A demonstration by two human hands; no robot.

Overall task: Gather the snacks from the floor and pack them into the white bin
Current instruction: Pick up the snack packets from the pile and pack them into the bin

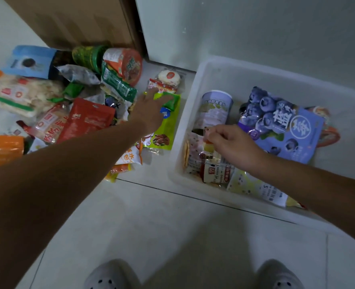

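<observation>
Pale tiled floor (pixel 172 226) with dark grout lines (pixel 193 198) meets a plain white wall (pixel 255 28); perhaps a brown wooden door (pixel 72 19) top left.

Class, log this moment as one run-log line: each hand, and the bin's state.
left hand: open, on small green packet in floor pile | right hand: pinching snack packet over white bin | bin: partly filled, blueberry pouch inside

The left arm (pixel 78 163) comes in bare from the lower left edge and stretches forward almost straight, with the wrist in line with the forearm. The left grip (pixel 151 113) lies palm down, its fingers straight and slightly spread. The right arm (pixel 318 188) enters from the right edge and slants up and to the left. The right grip (pixel 232 142) is palm down with its fingers curled and the thumb close to the forefinger. It is unclear whether they pinch anything.
</observation>
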